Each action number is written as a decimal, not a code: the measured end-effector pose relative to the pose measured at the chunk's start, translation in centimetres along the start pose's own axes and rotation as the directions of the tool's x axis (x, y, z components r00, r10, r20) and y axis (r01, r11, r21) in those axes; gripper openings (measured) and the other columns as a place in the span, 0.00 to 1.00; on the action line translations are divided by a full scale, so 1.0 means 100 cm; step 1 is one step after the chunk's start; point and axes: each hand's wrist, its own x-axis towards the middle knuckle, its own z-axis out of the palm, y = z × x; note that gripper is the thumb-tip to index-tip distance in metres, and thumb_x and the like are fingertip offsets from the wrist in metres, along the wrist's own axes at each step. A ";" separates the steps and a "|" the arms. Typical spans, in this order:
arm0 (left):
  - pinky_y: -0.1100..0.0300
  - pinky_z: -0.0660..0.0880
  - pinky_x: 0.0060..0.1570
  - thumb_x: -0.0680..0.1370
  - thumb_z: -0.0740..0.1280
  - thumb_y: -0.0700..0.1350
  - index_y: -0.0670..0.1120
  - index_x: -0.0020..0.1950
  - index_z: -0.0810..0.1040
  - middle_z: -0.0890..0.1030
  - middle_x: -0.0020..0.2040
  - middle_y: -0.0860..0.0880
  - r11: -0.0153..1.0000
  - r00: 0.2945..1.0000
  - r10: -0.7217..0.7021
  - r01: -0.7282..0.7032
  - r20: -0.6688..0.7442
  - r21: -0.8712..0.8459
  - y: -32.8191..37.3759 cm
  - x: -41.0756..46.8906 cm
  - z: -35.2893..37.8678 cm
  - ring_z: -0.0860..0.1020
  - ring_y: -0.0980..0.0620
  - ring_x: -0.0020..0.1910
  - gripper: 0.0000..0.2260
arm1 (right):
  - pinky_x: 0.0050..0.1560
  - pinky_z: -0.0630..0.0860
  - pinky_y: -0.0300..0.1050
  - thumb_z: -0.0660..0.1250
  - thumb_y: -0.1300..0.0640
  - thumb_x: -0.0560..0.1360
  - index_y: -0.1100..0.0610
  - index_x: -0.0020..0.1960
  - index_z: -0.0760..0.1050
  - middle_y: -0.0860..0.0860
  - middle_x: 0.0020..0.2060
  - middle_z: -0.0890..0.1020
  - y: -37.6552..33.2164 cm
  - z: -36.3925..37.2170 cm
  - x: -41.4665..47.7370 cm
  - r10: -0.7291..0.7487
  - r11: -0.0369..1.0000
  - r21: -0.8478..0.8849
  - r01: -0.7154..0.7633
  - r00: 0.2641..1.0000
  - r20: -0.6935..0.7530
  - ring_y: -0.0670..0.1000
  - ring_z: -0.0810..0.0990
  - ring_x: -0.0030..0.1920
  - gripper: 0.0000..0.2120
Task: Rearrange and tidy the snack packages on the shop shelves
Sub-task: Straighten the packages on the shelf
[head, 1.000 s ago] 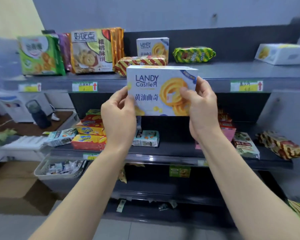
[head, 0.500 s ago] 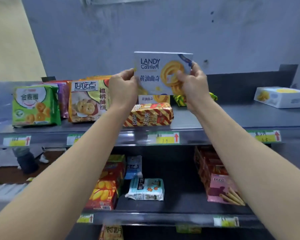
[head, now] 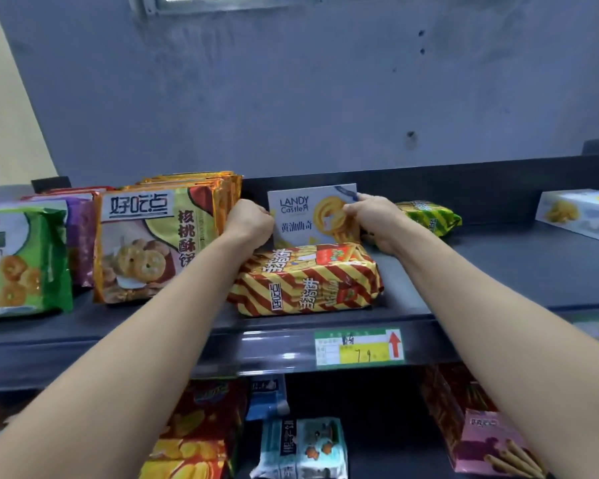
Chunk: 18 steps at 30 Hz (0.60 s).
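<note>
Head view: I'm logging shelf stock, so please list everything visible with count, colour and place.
Landy Castle box: 1, white with yellow cookie, upright at back of top shelf.
red-striped packet: 1, red and yellow, lying before that box.
green-striped packet: 1, green and yellow, right of it.
walnut biscuit bags: several, orange-edged, upright, left of it.
purple bag: 1, purple, further left.
green bag: 1, green, far left.
flat box: 1, white, far right.
price tag: 1, green and yellow, shelf edge.
pink box: 1, pink, below, right.
left hand: 1, grips box's left edge.
right hand: 1, grips its right edge.
</note>
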 end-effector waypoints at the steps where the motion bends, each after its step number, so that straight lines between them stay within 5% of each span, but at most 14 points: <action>1: 0.56 0.79 0.46 0.79 0.60 0.35 0.38 0.52 0.80 0.81 0.54 0.45 0.999 0.999 -0.025 0.024 0.021 0.030 -0.003 0.003 0.001 0.79 0.45 0.51 0.09 | 0.57 0.79 0.53 0.60 0.62 0.77 0.58 0.59 0.76 0.57 0.51 0.83 0.003 0.001 0.003 0.030 0.999 -0.017 -0.030 1.000 0.000 0.56 0.82 0.52 0.12; 6: 0.64 0.73 0.32 0.80 0.60 0.38 0.39 0.55 0.78 0.80 0.54 0.44 0.994 0.994 -0.056 0.046 0.091 0.103 -0.003 0.000 0.002 0.78 0.49 0.45 0.09 | 0.53 0.79 0.50 0.59 0.61 0.78 0.59 0.57 0.75 0.56 0.50 0.82 0.006 0.000 0.005 0.126 0.992 -0.016 -0.127 0.992 -0.027 0.54 0.82 0.51 0.10; 10: 0.65 0.74 0.35 0.80 0.61 0.39 0.39 0.55 0.79 0.81 0.56 0.44 0.989 0.997 0.010 -0.020 0.072 0.144 0.003 -0.014 -0.004 0.78 0.49 0.47 0.10 | 0.52 0.78 0.47 0.62 0.61 0.77 0.61 0.55 0.75 0.58 0.52 0.82 0.002 -0.004 -0.008 0.045 0.996 -0.079 -0.049 0.998 -0.051 0.55 0.82 0.52 0.09; 13: 0.67 0.71 0.32 0.80 0.60 0.39 0.40 0.55 0.78 0.80 0.59 0.44 0.968 0.992 0.128 -0.130 0.022 0.214 0.014 -0.034 -0.008 0.77 0.48 0.53 0.09 | 0.40 0.76 0.37 0.61 0.61 0.79 0.60 0.56 0.74 0.54 0.49 0.80 -0.004 -0.010 -0.034 -0.093 0.983 -0.159 0.086 0.995 -0.037 0.48 0.80 0.43 0.08; 15: 0.63 0.75 0.38 0.80 0.60 0.39 0.39 0.55 0.78 0.79 0.59 0.43 0.942 0.975 0.222 -0.208 -0.023 0.262 0.022 -0.050 -0.011 0.77 0.46 0.56 0.10 | 0.35 0.72 0.29 0.61 0.59 0.79 0.61 0.66 0.71 0.53 0.54 0.78 -0.005 -0.016 -0.056 -0.200 0.963 -0.195 0.188 0.979 -0.044 0.45 0.74 0.45 0.16; 18: 0.54 0.76 0.54 0.79 0.61 0.41 0.38 0.59 0.78 0.79 0.59 0.42 0.904 0.932 0.354 -0.321 -0.075 0.282 0.036 -0.081 -0.009 0.77 0.45 0.57 0.12 | 0.42 0.70 0.33 0.62 0.58 0.79 0.61 0.67 0.71 0.53 0.59 0.78 -0.006 -0.025 -0.087 -0.309 0.925 -0.251 0.286 0.949 -0.058 0.47 0.74 0.52 0.18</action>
